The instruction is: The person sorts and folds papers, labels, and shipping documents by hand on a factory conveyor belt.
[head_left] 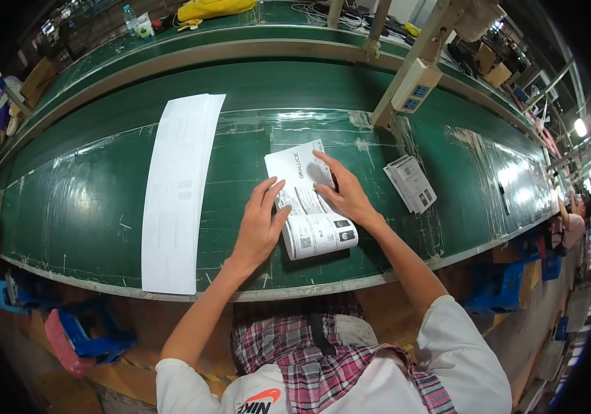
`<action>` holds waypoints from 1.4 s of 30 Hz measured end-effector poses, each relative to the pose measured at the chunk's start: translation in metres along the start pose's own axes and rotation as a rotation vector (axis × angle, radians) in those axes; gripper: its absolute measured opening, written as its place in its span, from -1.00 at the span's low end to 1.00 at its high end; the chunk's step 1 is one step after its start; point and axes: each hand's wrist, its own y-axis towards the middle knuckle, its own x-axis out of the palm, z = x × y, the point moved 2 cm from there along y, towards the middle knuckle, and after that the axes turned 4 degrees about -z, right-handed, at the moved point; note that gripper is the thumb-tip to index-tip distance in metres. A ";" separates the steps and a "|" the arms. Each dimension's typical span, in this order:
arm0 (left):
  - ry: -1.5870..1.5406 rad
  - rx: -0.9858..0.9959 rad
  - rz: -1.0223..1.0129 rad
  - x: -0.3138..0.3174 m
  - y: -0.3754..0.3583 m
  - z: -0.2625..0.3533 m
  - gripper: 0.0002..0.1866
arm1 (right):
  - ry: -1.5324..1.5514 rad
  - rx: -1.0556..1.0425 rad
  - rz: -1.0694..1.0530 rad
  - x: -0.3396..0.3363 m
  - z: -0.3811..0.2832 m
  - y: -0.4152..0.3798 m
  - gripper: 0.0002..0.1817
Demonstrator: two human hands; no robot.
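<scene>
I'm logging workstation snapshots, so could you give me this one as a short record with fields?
Left hand: fingers spread at the left edge of the printed sheet
Right hand: on the sheet's right side
Printed sheet: under both hands, near end curled, "ORALUCE" readable
Left of sheet: long white papers
Right of sheet: small pile of printed papers
Surface: green table
Beyond pile: socket box on a post

This is a workshop, like a factory hall. A long green work table (109, 200) crosses the frame, a metal post at upper right carries electric sockets (416, 96), blue plastic stools (496, 286) stand below, and another worker (572, 224) sits at far right.
</scene>
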 end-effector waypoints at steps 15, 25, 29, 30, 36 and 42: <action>-0.040 -0.072 -0.014 0.011 -0.002 -0.011 -0.53 | 0.038 0.145 -0.125 -0.002 -0.004 -0.004 -0.46; 0.092 -0.046 -0.015 0.013 -0.006 -0.009 -0.52 | -0.014 0.138 -0.146 -0.002 -0.004 -0.004 -0.50; 0.098 -0.039 -0.007 0.014 -0.006 -0.009 -0.53 | -0.034 0.130 -0.147 -0.001 -0.003 -0.005 -0.50; 0.099 -0.039 -0.004 0.014 -0.006 -0.010 -0.53 | -0.033 0.123 -0.143 -0.001 -0.003 -0.005 -0.50; -0.119 -0.120 -0.002 0.008 0.000 -0.008 -0.52 | 0.024 0.149 -0.162 -0.001 -0.001 -0.004 -0.49; 0.189 0.177 -0.224 0.004 0.013 0.032 -0.59 | -0.011 0.115 -0.171 -0.004 -0.002 -0.002 -0.50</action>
